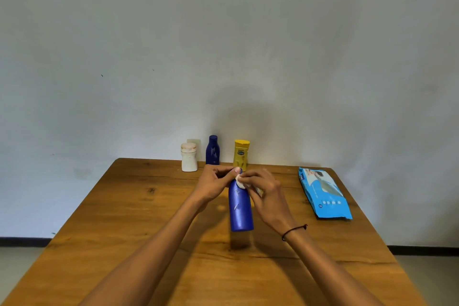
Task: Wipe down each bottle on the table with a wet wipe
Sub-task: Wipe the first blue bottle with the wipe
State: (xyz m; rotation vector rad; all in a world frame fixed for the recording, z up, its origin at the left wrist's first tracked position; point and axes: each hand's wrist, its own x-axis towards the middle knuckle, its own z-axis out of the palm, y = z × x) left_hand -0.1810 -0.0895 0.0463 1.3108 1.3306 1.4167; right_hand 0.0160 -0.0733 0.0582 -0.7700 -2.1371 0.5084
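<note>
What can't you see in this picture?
Head view only:
- Cap of the big blue bottle: covered by the left hand and right hand.
- Most of the wipe: bunched under the right fingers.
- Label words on the yellow bottle: too small.

Both forearms are seen bare, no sleeves; a thin dark cord bracelet (294,230) is worn on the right wrist.

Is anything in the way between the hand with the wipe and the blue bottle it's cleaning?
Nothing visible. The right hand presses the wipe against the top of the blue bottle, which the left hand grips near the cap.
</note>
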